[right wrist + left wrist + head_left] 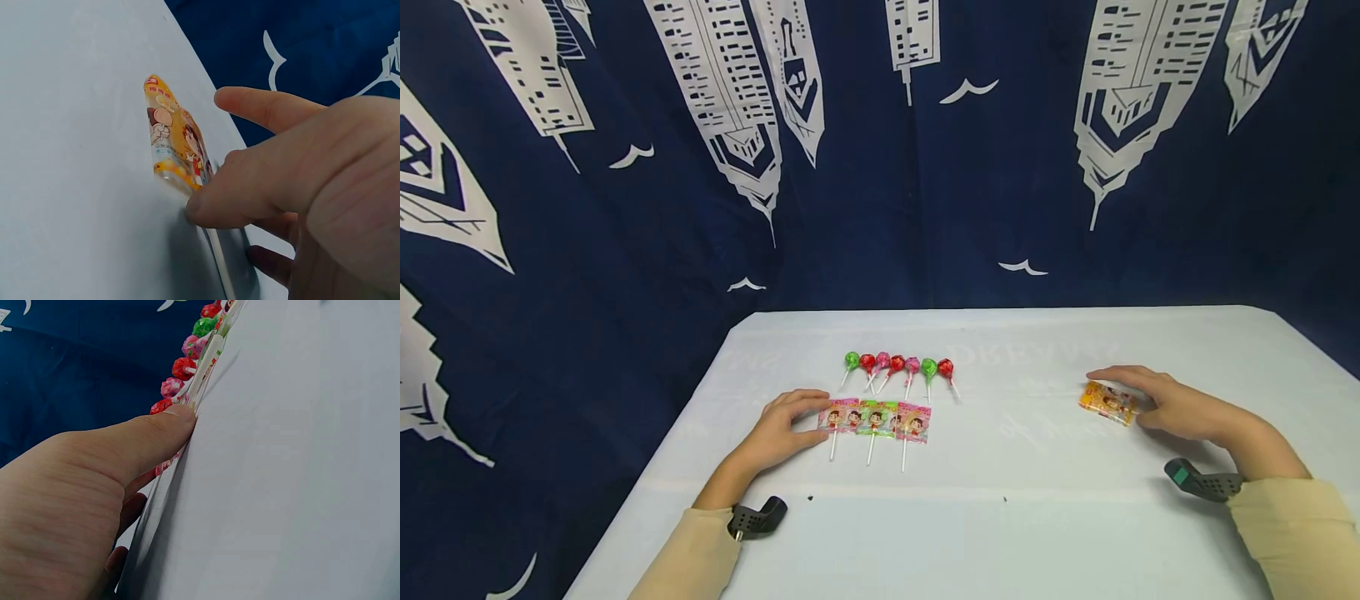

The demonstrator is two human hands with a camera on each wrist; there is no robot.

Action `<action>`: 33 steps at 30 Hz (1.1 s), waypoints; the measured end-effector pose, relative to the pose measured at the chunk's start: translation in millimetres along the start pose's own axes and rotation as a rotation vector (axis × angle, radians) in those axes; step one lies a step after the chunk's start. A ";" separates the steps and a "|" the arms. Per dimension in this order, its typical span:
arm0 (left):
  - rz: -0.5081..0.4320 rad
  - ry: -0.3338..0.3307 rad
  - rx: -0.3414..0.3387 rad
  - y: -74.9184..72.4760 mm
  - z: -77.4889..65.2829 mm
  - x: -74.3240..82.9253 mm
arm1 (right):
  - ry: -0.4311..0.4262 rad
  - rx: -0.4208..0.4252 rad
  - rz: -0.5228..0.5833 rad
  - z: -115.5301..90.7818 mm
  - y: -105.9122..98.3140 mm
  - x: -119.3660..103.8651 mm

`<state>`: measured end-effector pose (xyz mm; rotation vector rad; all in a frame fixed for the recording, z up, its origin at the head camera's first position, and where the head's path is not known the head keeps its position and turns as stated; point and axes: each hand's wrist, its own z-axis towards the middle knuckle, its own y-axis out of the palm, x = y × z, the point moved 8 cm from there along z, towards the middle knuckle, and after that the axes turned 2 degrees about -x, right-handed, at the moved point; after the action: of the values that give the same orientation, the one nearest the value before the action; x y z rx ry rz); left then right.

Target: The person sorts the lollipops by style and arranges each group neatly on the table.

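Note:
My left hand (786, 429) lies at the left end of a row of flat-wrapped lollipops, its thumb and forefinger at the edge of the pink-wrapped lollipop (838, 415). A green-wrapped lollipop (877, 417) and another pink-wrapped one (913, 422) continue the row, white sticks toward me. In the left wrist view, the thumb (162, 428) meets the wrapper edge. Over on the right, my right hand (1180, 404) spreads its fingers about an orange-wrapped lollipop (1107, 402). The right wrist view shows its thumb (231, 200) beside the white stick (220, 262), just below the wrapper, with the forefinger extended apart.
Behind the flat row lie several round lollipops (897, 363) in red, pink and green. Everything lies on a white-covered table (1000, 542). A navy cloth (865, 233) printed with white buildings hangs beyond its far edge. Two small dark specks dot the tabletop nearer me.

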<state>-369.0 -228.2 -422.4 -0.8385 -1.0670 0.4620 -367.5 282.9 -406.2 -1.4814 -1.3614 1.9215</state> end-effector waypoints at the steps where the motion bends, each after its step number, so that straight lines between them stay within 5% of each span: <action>1: -0.002 0.000 -0.001 0.2 0.2 0.2 | -0.007 0.003 -0.013 -0.2 0.0 -0.2; 16: -0.009 -0.004 0.001 -0.1 -0.4 -0.2 | -0.028 0.027 -0.132 7.3 4.4 -4.6; 33: -0.002 -0.033 -0.017 1.5 0.4 -4.0 | -0.053 0.052 -0.111 14.0 10.4 -7.2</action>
<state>-371.0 -229.9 -425.8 -0.8473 -1.1031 0.4670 -374.4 266.0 -411.2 -1.3108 -1.3754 1.9240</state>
